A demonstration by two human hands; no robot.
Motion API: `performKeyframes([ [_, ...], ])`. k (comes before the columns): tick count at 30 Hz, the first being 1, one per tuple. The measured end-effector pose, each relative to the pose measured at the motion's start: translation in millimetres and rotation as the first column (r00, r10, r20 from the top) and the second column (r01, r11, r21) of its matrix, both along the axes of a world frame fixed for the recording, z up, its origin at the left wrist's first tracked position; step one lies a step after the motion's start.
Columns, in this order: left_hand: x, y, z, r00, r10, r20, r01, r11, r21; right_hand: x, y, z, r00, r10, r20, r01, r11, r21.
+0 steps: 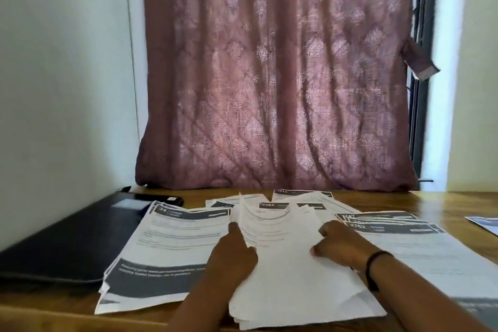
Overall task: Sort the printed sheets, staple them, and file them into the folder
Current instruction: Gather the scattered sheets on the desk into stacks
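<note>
Sorting is the step in hand. The left hand (231, 256) lies on the left edge of the middle stack of sheets (285, 272), its fingers bent at that edge and its thumb stretched up along it — whether it pinches any paper cannot be told. The right hand (339, 244) rests on top of the same stack near its right side, fingers bent down onto the paper, seemingly pressing rather than grasping.

The stack sits at the near edge of the wooden desk (442, 199), slightly fanned. A left pile (167, 245) with dark headers lies just beside it, a right pile (420, 245) on the other side, and loose sheets (296, 199) are scattered behind.

The dark folder (67, 237) lies closed at the far left, its edge under the left pile. A dark object (161, 198) behind it may be the stapler — too blurred to say.

Next, judging from this, the top sheet needs peeling off cleanly and matching by header number to 1 of the piles; nothing looks stapled yet.
</note>
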State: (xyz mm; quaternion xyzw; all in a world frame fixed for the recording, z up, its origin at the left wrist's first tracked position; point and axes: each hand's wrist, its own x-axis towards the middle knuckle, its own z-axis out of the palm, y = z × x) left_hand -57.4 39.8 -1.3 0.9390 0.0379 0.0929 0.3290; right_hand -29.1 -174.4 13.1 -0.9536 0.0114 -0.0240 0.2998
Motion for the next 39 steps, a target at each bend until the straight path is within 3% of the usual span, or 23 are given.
performKeyframes([
  [3, 0.4, 0.0, -8.6, 0.998, 0.066, 0.017, -0.068, 0.963, 0.261, -3.8, 2.9, -4.4, 0.999, -0.034, 0.02, 0.036, 0.992, -0.123],
  [8, 0.0, -2.4, -13.5, 0.994, 0.107, 0.013, -0.105, 0.925, 0.366, -17.7, 4.2, -6.1, 0.996, -0.08, 0.039, 0.088, 0.952, -0.294],
  [14, 1.2, -16.2, -14.8, 0.997, 0.079, 0.005, -0.075, 0.926, 0.369, -27.6, 2.8, -6.2, 0.99, -0.136, 0.043, 0.141, 0.979, -0.147],
  [20, 1.8, -24.7, -10.5, 0.996, 0.041, 0.08, -0.052, 0.989, 0.138, -29.6, -9.0, -18.0, 0.975, -0.208, 0.082, 0.205, 0.978, 0.048],
  [25, 1.9, -23.8, -2.5, 1.0, -0.025, 0.007, 0.026, 0.99, -0.141, -28.9, -13.1, -30.3, 0.959, -0.233, 0.161, 0.229, 0.972, 0.045],
  [28, -1.0, -22.8, -2.2, 0.995, -0.098, 0.007, 0.098, 0.97, -0.221, -28.6, -17.2, -29.9, 0.963, -0.214, 0.166, 0.22, 0.975, -0.015],
  [31, 0.2, -18.4, -2.0, 0.996, -0.07, -0.045, 0.053, 0.949, -0.311, -30.8, -22.6, -28.8, 0.955, -0.202, 0.215, 0.235, 0.962, -0.141],
  [35, 1.2, -12.6, -3.7, 0.994, -0.043, -0.097, 0.004, 0.927, -0.376, -40.5, -36.7, -23.7, 0.923, -0.233, 0.305, 0.358, 0.809, -0.466],
  [39, 2.1, -8.2, -5.2, 0.995, -0.039, -0.092, -0.004, 0.904, -0.427, -40.3, -50.5, -25.6, 0.94, -0.272, 0.205, 0.337, 0.828, -0.448],
])
